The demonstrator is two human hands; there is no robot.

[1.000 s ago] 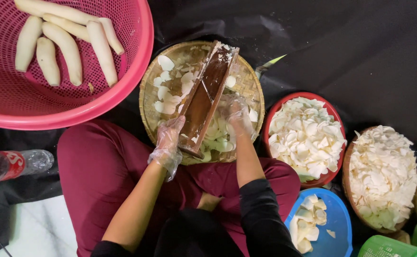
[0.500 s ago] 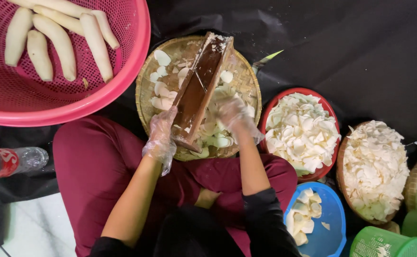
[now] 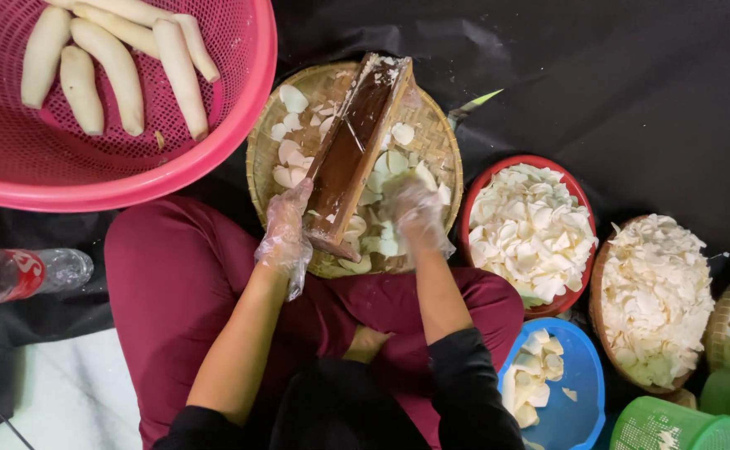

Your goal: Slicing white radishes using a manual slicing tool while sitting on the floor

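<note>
A brown wooden slicer board lies slanted across a round woven tray that holds several thin white slices. My left hand, in a clear plastic glove, grips the board's near end on its left side. My right hand, also gloved, rests on the slices in the tray just right of the board; whether it holds a slice, I cannot tell. I sit cross-legged in dark red trousers with the tray at my knees.
A big pink basket of peeled white roots stands at the upper left. To the right are a red bowl and a woven basket heaped with slices, a blue bowl, and green baskets. A plastic bottle lies at left.
My right hand has slid down off the board's side into the slices on the tray. My left hand stays on the board's near end. The view has shifted slightly.
</note>
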